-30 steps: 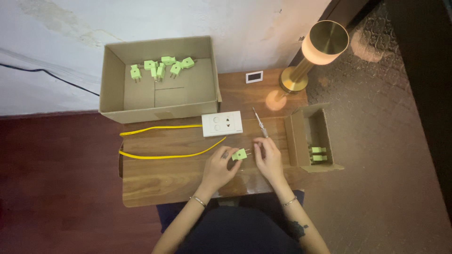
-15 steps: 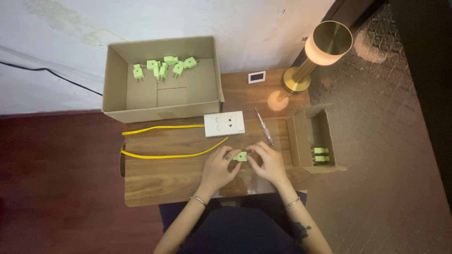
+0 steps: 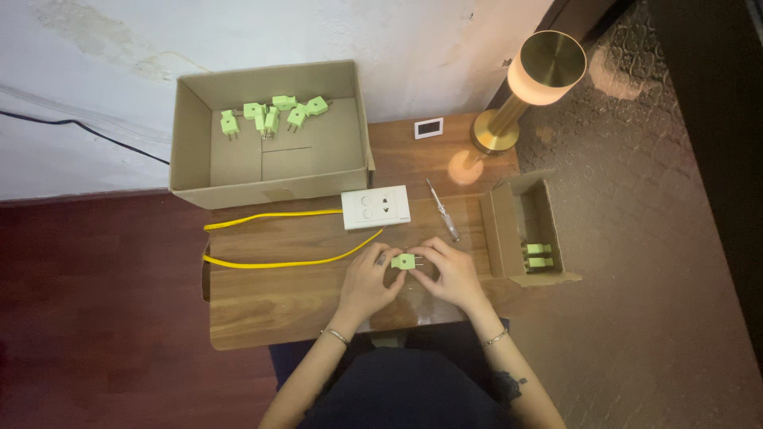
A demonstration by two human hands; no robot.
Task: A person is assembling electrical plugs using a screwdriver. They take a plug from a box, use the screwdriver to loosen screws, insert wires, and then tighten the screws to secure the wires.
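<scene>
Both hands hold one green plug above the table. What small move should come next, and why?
Probably the right hand lets go and reaches for the screwdriver. The green plug is pinched between both hands, the left hand can keep it, and the screwdriver lies free just beyond the fingers.

Bare forearms, thin wrist bracelets, dark clothing.

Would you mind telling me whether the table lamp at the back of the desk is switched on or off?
On. The lamp has a glowing shade and throws a bright spot on the wooden table beside its brass base.
</scene>
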